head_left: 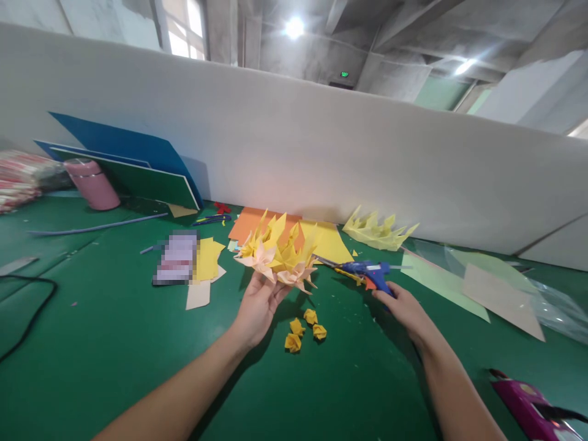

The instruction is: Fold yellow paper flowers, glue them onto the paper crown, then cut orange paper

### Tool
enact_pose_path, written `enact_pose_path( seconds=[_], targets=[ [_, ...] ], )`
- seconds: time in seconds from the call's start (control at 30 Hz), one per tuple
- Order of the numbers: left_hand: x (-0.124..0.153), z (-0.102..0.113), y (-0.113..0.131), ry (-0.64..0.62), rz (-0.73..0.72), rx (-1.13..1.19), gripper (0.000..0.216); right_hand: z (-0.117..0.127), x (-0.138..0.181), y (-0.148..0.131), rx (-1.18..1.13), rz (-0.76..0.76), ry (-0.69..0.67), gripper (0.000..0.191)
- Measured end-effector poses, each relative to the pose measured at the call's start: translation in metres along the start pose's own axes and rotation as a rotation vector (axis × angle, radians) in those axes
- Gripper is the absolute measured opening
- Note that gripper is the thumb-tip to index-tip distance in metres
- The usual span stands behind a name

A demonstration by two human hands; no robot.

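Observation:
My left hand (pixel 258 305) is closed round the underside of a folded paper flower (pixel 278 254), yellow and pale pink, held up above the green table (pixel 105 343). My right hand (pixel 403 306) grips the handle of a blue glue gun (pixel 365 271); its nozzle points left toward the flower. Three small crumpled yellow paper pieces (pixel 303 331) lie on the table below the flower, between my two hands.
Orange paper (pixel 248 222) and yellow paper (pixel 328 242) lie behind the flower, with a spiky yellow paper form (pixel 376 231) at the white partition. Blue and green boards (pixel 138 165) and a pink cup (pixel 92 184) stand at the left. Pale sheets (pixel 482 282) lie right; a magenta object (pixel 533 407) is near right.

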State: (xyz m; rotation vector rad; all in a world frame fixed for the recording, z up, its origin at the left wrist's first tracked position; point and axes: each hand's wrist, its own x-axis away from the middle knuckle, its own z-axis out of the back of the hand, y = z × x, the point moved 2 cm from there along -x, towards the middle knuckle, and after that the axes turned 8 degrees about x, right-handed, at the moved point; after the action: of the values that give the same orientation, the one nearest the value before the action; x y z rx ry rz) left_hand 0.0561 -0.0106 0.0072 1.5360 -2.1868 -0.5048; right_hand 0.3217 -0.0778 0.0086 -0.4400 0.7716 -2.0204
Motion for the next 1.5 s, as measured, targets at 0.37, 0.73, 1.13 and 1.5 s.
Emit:
enact_pose_path(
  seconds=[0.37, 0.73, 1.13, 1.5],
  targets=[
    [0.000, -0.001, 0.001, -0.025, -0.053, -0.107, 0.027, -0.014, 0.048, -0.065, -0.617, 0.296, -0.330, 0.051],
    [0.002, -0.001, -0.002, -0.087, -0.071, -0.174, 0.031, -0.020, 0.058, -0.076, -0.183, 0.440, -0.099, 0.039],
    [0.001, -0.002, -0.004, -0.114, -0.096, -0.191, 0.032, -0.024, 0.056, -0.074, -0.005, 0.532, 0.031, 0.036],
    [0.002, -0.003, -0.003, -0.099, -0.091, -0.186, 0.039, -0.018, 0.057, -0.076, 0.053, 0.571, 0.024, 0.035]
  ],
)
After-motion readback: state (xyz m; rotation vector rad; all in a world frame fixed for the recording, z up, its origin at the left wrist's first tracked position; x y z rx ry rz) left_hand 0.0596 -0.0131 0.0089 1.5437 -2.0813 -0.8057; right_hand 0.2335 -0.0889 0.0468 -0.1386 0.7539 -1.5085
